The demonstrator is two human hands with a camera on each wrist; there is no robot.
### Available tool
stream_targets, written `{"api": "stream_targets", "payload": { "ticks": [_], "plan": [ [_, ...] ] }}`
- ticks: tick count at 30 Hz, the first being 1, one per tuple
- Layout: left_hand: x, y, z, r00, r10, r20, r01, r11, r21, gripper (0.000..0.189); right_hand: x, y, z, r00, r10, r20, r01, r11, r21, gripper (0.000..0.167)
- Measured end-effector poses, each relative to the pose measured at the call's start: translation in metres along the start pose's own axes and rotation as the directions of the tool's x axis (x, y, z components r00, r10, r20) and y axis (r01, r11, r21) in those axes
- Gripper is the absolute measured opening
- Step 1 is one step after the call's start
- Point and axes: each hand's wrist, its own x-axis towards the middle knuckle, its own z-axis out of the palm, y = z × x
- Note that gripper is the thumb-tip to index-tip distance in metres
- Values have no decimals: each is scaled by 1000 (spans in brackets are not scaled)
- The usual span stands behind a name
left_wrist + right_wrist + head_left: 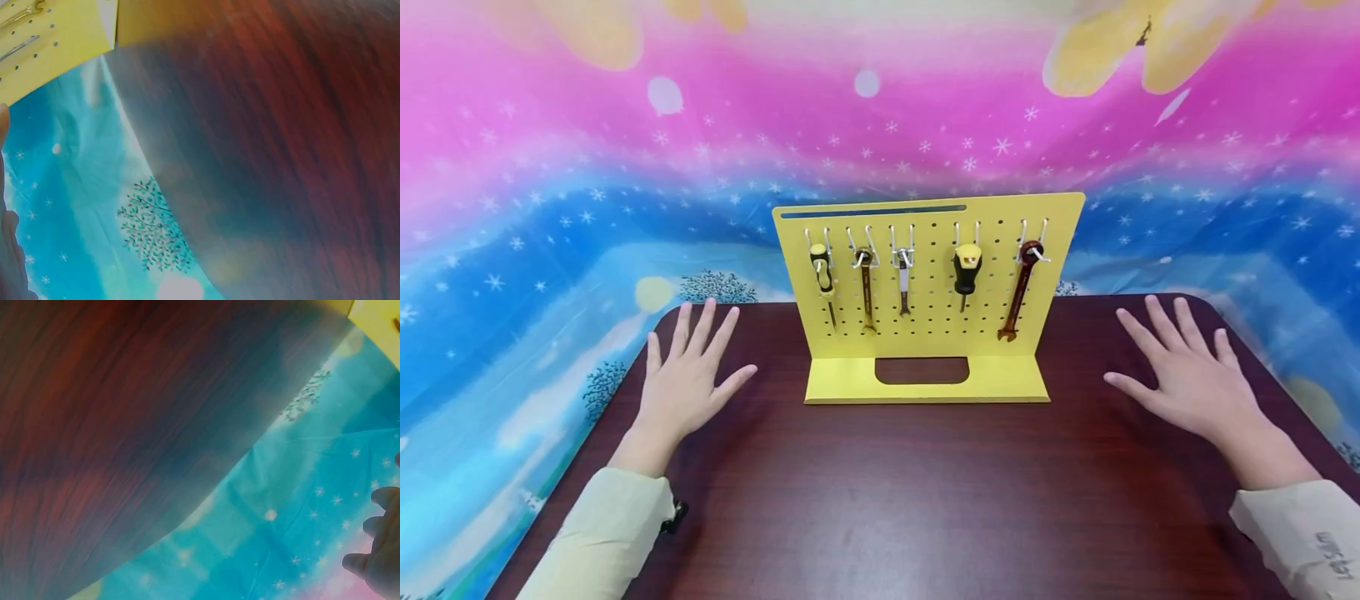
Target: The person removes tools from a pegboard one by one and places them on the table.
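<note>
A yellow pegboard stand (842, 381) stands upright toward the back of the table. On its white hooks, from left to right, hang a small screwdriver (823, 271), a combination wrench (867, 292), a short wrench (904, 279), a stubby screwdriver (967, 271) and a longer brownish wrench (1020, 292). Left of the stand, my left hand (688, 379) is spread with straight fingers and holds nothing. My right hand (1198, 383) is likewise spread on the stand's other side, apart from it. Whether either palm touches the table I cannot tell. Only finger parts show in both wrist views.
The dark red-brown table (880, 492) has rounded back corners. Behind it and at its sides hangs a pink and blue cloth (880, 142) with snowflakes. A small black object (674, 517) shows by the left sleeve cuff.
</note>
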Motion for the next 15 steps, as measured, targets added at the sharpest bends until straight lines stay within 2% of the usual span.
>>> {"api": "stream_targets", "payload": {
  "ticks": [10, 15],
  "plan": [
    [11, 16, -10, 999, 24, -31, -26, 997, -70, 82, 8, -30, 0, 1000, -30, -11, 30, 996, 83, 89],
    [14, 22, -13, 996, 46, -70, -53, 993, -105, 79, 10, -46, -2, 998, -57, -33, 60, 990, 130, 86]
  ]
}}
